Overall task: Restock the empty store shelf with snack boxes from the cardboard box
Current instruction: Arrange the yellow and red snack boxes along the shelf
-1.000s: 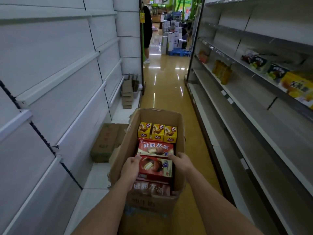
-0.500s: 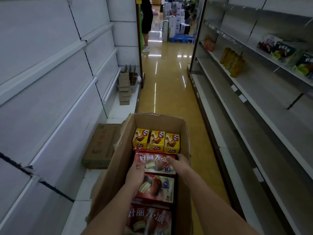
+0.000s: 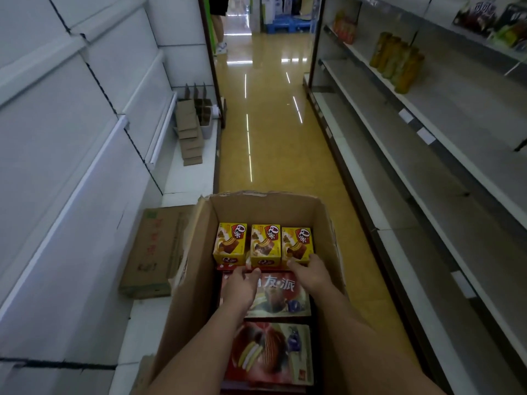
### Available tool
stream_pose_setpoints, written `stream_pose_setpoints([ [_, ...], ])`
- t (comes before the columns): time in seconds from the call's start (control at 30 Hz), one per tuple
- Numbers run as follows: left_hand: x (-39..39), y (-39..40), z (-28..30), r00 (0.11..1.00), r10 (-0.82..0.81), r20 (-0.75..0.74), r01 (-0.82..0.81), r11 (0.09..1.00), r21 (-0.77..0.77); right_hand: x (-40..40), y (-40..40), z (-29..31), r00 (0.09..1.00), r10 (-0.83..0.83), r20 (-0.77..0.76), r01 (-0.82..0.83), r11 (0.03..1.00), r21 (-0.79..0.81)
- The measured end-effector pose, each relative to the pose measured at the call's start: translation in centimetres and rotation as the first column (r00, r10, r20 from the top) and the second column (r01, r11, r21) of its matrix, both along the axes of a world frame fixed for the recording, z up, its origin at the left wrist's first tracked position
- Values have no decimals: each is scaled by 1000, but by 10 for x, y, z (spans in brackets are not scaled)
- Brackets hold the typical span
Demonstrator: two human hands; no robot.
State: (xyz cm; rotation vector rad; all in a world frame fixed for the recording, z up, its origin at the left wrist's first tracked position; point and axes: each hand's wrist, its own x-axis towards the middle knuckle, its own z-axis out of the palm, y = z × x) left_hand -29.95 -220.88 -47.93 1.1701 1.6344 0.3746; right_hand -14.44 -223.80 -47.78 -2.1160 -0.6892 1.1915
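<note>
While both hands sat inside cardboard box (image 3: 199, 252), left hand (image 3: 242, 283) lay flat on red snack box (image 3: 279, 295), right hand (image 3: 309, 270) pinched rightmost yellow snack box (image 3: 296, 246) at far end. Advice: grip lower, lift straight up.

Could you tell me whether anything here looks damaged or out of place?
Yes: the open brown cardboard box holding the snacks has a torn, ragged top rim, worst at its far left corner. The three yellow snack boxes inside stand neatly in a row.
</note>
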Motion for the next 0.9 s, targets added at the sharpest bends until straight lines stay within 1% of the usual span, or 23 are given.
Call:
stream_pose_setpoints([
  [0.13, 13, 26, -20, 1000, -8, 11, 9, 1000, -29, 8, 22, -27, 999, -26, 19, 27, 999, -40],
  [0.2, 18, 33, -29, 998, -14, 66, 17, 999, -47, 4, 28, -15, 999, -26, 30, 28, 998, -58],
  [0.3, 25, 44, -46, 983, 10, 185, 2, 998, -61, 7, 41, -22, 997, -8, 72, 15, 995, -95],
  [0.37, 29, 49, -56, 975, 17, 221, -3, 998, -63, 9, 49, -29, 995, -1, 100, 12, 994, -110],
  [0.63, 44, 72, -72, 969, 72, 237, -56, 996, -73, 8, 70, -49, 983, -5, 183, 40, 982, -185],
  [0.77, 45, 76, -78, 960, 153, 233, -126, 984, -129, 7, 75, -52, 970, -14, 244, 79, 962, -260],
  [0.9, 42, 68, -85, 968, 149, 200, -125, 983, -132, 3, 74, -54, 951, 8, 310, 113, 921, -372],
])
